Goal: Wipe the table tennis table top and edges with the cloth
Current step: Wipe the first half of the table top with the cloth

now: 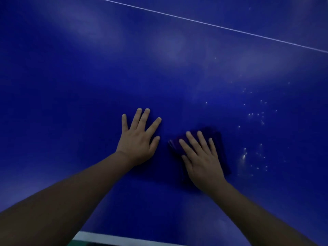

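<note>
Two hands flat on blue table (88, 77): left hand (138, 139) bare, fingers spread, grip open; right hand (202, 157) pressing dark purple cloth (215, 134), fingers extended, nothing clasped. White specks (255, 118) right of cloth.

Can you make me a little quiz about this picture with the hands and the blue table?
1. True or false: the left hand is pressing on the cloth.
2. Which hand lies flat on the cloth? A) left B) right C) both
3. Fill in: the small shiny droplets on the table lie to the ____ of the cloth.

Key:
1. False. The left hand rests flat on the bare table, fingers spread.
2. B. The right hand covers the dark cloth.
3. Right. None show on the left side.
</note>
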Motion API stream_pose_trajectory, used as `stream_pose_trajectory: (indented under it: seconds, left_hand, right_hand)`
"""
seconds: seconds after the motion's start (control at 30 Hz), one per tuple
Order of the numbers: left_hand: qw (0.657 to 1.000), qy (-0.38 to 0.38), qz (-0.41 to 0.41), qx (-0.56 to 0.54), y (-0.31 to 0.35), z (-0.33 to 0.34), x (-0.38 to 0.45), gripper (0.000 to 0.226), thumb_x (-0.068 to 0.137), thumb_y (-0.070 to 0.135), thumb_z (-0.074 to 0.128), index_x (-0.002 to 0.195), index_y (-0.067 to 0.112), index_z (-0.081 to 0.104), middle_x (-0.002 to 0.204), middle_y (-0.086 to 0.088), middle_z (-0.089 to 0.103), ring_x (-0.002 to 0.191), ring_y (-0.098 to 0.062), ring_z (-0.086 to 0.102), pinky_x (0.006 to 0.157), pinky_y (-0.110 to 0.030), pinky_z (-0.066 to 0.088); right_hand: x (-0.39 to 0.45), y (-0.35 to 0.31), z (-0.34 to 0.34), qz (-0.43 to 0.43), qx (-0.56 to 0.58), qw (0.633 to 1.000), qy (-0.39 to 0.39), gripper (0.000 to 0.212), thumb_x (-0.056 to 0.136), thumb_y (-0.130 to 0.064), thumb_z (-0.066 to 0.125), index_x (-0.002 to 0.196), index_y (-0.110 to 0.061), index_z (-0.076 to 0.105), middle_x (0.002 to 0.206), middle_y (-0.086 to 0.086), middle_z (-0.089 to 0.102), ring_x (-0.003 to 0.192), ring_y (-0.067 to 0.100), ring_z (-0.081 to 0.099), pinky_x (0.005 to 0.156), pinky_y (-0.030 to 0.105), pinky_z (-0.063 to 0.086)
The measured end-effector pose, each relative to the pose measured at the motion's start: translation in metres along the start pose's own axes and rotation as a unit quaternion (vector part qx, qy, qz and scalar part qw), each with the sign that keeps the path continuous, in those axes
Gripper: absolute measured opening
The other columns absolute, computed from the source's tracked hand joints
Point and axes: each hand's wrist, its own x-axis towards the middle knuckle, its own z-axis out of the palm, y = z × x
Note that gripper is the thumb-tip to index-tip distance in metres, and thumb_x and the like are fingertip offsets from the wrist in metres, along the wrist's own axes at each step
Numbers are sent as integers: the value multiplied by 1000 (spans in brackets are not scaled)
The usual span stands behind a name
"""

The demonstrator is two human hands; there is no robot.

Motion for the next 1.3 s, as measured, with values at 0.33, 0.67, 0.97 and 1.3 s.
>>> stream_pose_trajectory:
  seconds: [0.33,0.67,0.97,1.3]
  left_hand:
    - [1000,5,26,3,-11,-18,69,65,96,59,12,156,35,15,166,-6,5,153,-28,-4,116,-67,-5]
    - [999,10,32,-15,-22,-25,108,63,97,58,10,156,37,12,167,3,2,153,-22,-8,116,-66,-10]
    - [998,45,33,-12,-35,-32,138,63,97,56,16,155,34,23,166,1,14,153,-22,5,118,-64,1]
    - [998,47,4,-32,-39,-42,175,65,95,55,13,156,32,20,166,2,11,153,-23,0,117,-64,-3]
  right_hand:
    - [159,37,-39,230,65,967,91,53,106,-40,24,157,-25,26,166,0,15,154,28,3,123,52,1]
    - [107,63,-35,204,50,976,61,51,105,-40,29,153,-25,36,165,-3,22,153,26,10,122,51,7]
    - [232,27,-52,198,66,971,115,50,107,-38,25,155,-25,30,165,-3,19,154,27,6,123,51,4]
    - [244,97,-71,237,64,962,117,49,107,-35,30,155,-22,32,165,0,22,153,30,10,121,54,6]
